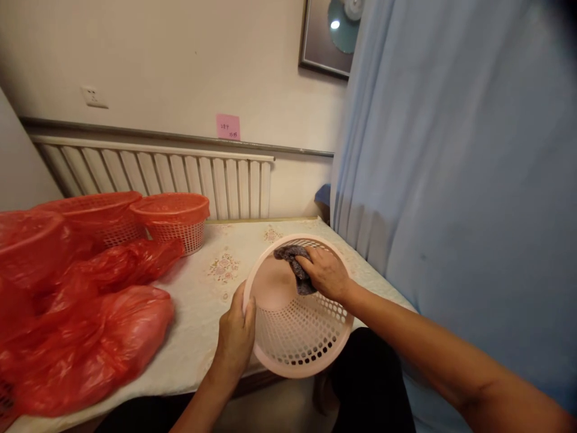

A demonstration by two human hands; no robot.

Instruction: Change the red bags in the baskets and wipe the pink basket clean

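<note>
A pale pink perforated plastic basket (302,337) is tipped on its side at the table's near edge, its opening facing me. My left hand (235,337) grips its left rim, thumb over the edge. Inside the basket, my right hand (325,273) is closed on a dark grey cloth (295,264) and presses it against the inner wall near the upper rim.
The table (202,300) has a pale flowered cover. Red plastic bags (85,325) lie heaped at the left, with two orange-red baskets (174,219) behind them. A white radiator (180,174) lines the wall. A light blue curtain (451,150) hangs at the right.
</note>
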